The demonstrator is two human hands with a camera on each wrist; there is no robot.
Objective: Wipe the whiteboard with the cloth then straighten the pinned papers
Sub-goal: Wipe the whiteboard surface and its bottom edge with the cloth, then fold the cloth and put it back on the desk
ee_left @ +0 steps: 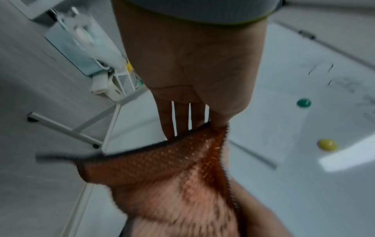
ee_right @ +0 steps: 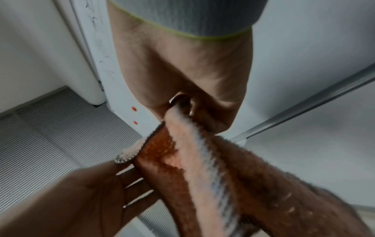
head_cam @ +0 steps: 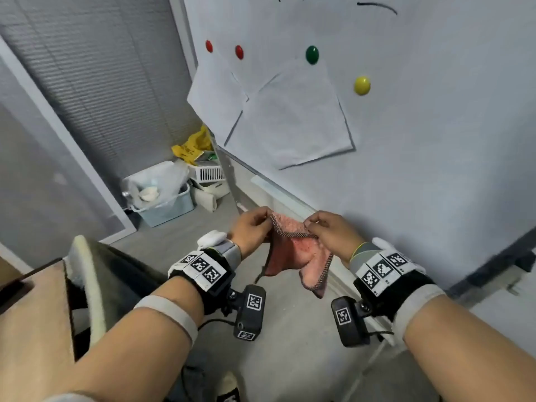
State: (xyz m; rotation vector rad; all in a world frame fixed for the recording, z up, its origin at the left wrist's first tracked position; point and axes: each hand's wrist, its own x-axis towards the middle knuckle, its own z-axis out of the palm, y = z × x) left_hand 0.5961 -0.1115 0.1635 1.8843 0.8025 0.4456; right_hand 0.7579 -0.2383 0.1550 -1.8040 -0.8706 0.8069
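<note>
A pink cloth (head_cam: 295,256) with a dark stitched edge hangs between my hands, low in front of the whiteboard (head_cam: 435,140). My left hand (head_cam: 262,220) pinches its top left corner and my right hand (head_cam: 311,224) pinches the top edge further right. The left wrist view shows the fingers (ee_left: 166,126) on the cloth (ee_left: 172,184). The right wrist view is blurred, with the cloth (ee_right: 202,160) running from my right hand. Two white papers (head_cam: 293,123) (head_cam: 214,94) hang crooked and overlapping under red magnets (head_cam: 239,51) and a green magnet (head_cam: 312,55). Black marker strokes (head_cam: 377,7) cross the board's top.
A yellow magnet (head_cam: 362,85) sits alone on the board. The board's tray (head_cam: 278,192) runs just behind my hands. On the floor at the left are a pale blue bin (head_cam: 165,204), a white basket (head_cam: 208,172) and a yellow bag (head_cam: 191,146). A wooden surface (head_cam: 29,314) and a chair (head_cam: 87,274) stand near left.
</note>
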